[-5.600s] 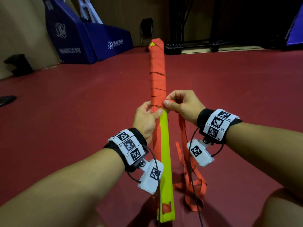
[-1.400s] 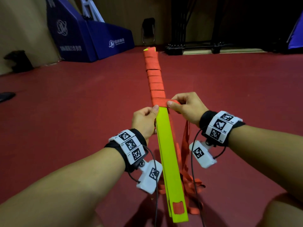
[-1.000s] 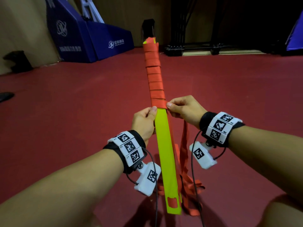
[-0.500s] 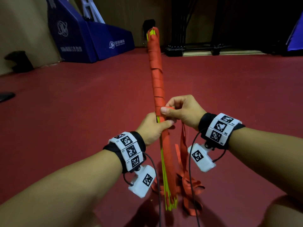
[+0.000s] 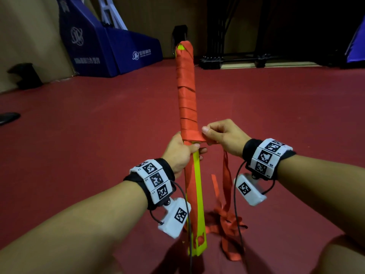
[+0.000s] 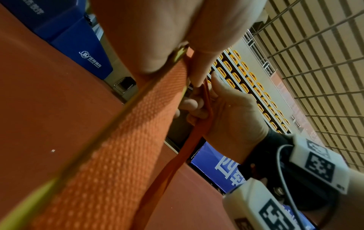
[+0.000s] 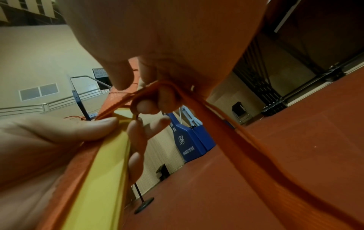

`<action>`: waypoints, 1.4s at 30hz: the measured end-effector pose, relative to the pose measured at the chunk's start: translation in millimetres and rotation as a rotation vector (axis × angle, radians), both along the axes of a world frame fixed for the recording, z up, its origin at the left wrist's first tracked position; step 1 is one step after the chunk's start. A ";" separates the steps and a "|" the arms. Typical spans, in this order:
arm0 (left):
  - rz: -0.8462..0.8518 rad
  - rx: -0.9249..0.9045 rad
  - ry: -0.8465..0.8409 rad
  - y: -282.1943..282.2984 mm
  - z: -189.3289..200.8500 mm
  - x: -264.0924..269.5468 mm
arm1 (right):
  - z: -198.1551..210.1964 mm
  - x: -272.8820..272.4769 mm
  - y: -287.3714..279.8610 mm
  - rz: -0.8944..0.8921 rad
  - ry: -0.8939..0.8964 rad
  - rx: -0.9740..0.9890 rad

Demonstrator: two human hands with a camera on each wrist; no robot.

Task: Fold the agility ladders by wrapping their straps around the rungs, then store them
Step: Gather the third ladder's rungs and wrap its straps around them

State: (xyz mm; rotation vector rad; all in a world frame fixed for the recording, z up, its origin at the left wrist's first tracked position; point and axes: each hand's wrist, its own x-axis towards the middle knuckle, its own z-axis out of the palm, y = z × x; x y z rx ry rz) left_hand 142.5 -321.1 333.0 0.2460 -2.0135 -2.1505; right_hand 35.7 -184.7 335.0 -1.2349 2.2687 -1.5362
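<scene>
A bundle of yellow-green ladder rungs [image 5: 198, 196] stands nearly upright in front of me, its upper half wound in orange strap [image 5: 187, 95]. My left hand [image 5: 182, 153] grips the bundle just below the wrapped part, thumb and fingers curled round it. My right hand [image 5: 221, 135] pinches the orange strap at the lowest turn on the bundle's right side. The loose strap [image 5: 227, 184] hangs from that hand to a heap on the floor [image 5: 227, 220]. The left wrist view shows the strap [image 6: 122, 147] close up along the rungs; the right wrist view shows my fingers [image 7: 145, 105] hooked in the strap [image 7: 236, 140].
The floor is dark red [image 5: 88, 145]. Blue padded equipment bases [image 5: 110, 50] stand at the back left. A black metal frame [image 5: 233, 60] and a folding chair [image 5: 179, 36] stand at the far wall. A dark object [image 5: 7, 118] lies at the left edge.
The bundle has turned in my left hand from edge-on to showing its yellow face and an orange strip. Another turn of strap lies lower on the rungs; my right hand has shifted right.
</scene>
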 end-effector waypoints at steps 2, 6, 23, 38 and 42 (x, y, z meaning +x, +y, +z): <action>0.000 0.006 -0.005 -1.5 0.4 0.2 | -0.3 -1.8 -0.9 0.004 0.025 0.015; 0.030 0.050 -0.032 -2.8 1.0 -0.6 | 0.6 -1.9 -0.3 -0.006 0.059 0.053; 0.164 0.098 -0.003 -9.7 -1.9 -5.5 | 5.6 7.8 -2.8 0.002 0.075 0.100; 0.089 -0.265 -0.114 -8.7 -9.6 3.4 | 0.9 18.5 -10.8 -0.147 0.011 0.104; 0.069 -0.309 -0.096 -15.4 -8.3 3.2 | 0.9 17.6 -9.3 -0.072 -0.064 0.064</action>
